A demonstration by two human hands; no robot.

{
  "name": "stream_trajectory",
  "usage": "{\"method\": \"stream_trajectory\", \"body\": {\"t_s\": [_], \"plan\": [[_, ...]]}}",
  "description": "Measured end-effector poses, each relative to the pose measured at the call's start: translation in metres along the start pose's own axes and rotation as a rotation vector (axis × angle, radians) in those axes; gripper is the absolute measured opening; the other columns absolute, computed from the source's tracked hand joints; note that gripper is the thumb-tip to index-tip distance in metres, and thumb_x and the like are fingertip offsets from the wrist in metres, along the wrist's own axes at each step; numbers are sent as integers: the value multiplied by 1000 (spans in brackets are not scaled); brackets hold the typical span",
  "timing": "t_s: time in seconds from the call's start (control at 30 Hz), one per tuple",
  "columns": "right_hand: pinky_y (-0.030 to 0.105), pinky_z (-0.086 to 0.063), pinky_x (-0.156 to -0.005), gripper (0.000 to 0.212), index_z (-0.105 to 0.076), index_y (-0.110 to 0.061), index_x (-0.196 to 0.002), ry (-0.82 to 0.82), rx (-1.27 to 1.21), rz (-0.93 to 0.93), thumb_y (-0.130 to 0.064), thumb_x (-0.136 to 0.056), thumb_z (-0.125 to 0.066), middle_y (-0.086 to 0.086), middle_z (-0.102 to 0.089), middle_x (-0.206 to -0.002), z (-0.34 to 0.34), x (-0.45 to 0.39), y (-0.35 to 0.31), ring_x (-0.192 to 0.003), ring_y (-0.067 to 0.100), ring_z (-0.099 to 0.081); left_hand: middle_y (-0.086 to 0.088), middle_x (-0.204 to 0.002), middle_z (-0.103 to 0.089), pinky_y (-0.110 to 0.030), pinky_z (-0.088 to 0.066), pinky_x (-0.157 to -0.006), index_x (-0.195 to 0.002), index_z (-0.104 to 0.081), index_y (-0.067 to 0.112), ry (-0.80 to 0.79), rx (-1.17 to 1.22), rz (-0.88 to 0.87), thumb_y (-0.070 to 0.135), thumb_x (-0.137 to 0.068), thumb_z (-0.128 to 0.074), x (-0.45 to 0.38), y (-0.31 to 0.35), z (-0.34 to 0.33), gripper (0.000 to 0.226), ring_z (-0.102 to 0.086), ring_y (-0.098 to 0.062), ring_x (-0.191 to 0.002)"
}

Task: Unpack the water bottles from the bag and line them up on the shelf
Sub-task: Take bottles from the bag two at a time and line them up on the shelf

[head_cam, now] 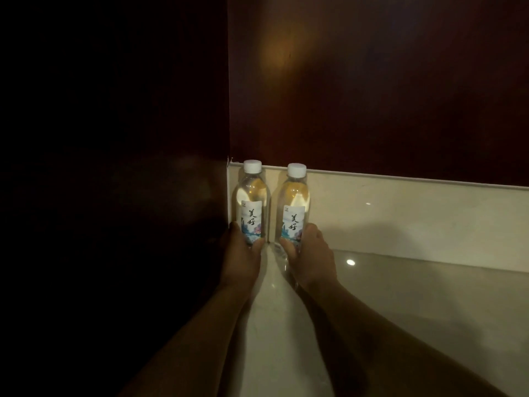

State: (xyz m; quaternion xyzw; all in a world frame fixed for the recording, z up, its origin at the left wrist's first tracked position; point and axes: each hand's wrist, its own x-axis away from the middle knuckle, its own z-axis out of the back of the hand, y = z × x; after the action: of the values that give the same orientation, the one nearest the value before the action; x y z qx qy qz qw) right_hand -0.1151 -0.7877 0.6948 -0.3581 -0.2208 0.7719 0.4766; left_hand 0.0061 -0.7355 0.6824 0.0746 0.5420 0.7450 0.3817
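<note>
Two clear bottles, white caps, printed labels, upright side by side in the shelf's [400, 296] back left corner. Left bottle [252, 202] has the left hand [240, 253] wrapped round its base; right bottle [293, 207] is gripped low by the right hand [307, 253], both arms stretched forward.

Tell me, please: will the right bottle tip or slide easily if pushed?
The right bottle looks full, so probably heavy and steady. It is tall and narrow, so a high push might tip it. The glossy shelf may let it slide.
</note>
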Motion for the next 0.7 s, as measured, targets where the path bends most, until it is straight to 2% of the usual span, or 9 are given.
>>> {"method": "stream_trajectory", "body": {"t_s": [0.1,0.23,0.3,0.4,0.5,0.57,0.7], "plan": [[45,-56,-88,43,-46,-14,-123,-2,2,5,-39,-93,-64,7,-56,-123,0,0,2,-107,24,-60,-10,-140,-56,-47,-45,-109,-139,-46,15,-26,25,11,23,-92,-69,0,-1,0,52,-54,-28,-131],[43,-56,-89,48,-46,-13,-126,-20,-16,8,-40,-92,-66,7,-56,-125,1,-2,2,-108,23,-60,-8,-142,-55,-41,-47,-107,-139,-46,16,-21,42,38,22,-92,-70,0,3,0,53,-54,-25,-132],[37,-56,-85,54,-47,-13,-127,-32,-38,9,-41,-88,-70,6,-56,-124,3,-3,2,-105,20,-60,-9,-142,-55,-36,-46,-105,-138,-46,14,-31,61,63,21,-92,-70,1,5,1,53,-54,-25,-131],[31,-55,-82,61,-47,-14,-128,-41,-94,13,-41,-82,-77,2,-57,-122,6,-4,0,-105,17,-61,-4,-138,-55,-26,-40,-94,-137,-45,11,-54,142,117,15,-92,-70,4,10,3,52,-55,-22,-127],[34,-56,-84,61,-47,-14,-125,-45,-74,4,-42,-80,-78,3,-56,-117,11,-4,-4,-103,19,-60,1,-134,-55,-30,-44,-96,-139,-42,12,-62,183,106,15,-90,-72,9,18,6,58,-55,-18,-123],[38,-58,-84,59,-48,-13,-122,-45,-65,-13,-41,-80,-78,5,-57,-115,16,-6,-6,-100,20,-61,-3,-136,-58,-36,-50,-97,-137,-42,15,-64,150,99,20,-90,-72,12,19,6,56,-59,-22,-123],[42,-57,-88,54,-49,-11,-123,-49,-1,16,-38,-84,-75,9,-60,-118,28,-12,-12,-105,25,-62,-5,-136,-58,-37,-51,-96,-139,-38,17,-62,107,87,26,-91,-70,18,23,13,58,-60,-26,-123]]}}
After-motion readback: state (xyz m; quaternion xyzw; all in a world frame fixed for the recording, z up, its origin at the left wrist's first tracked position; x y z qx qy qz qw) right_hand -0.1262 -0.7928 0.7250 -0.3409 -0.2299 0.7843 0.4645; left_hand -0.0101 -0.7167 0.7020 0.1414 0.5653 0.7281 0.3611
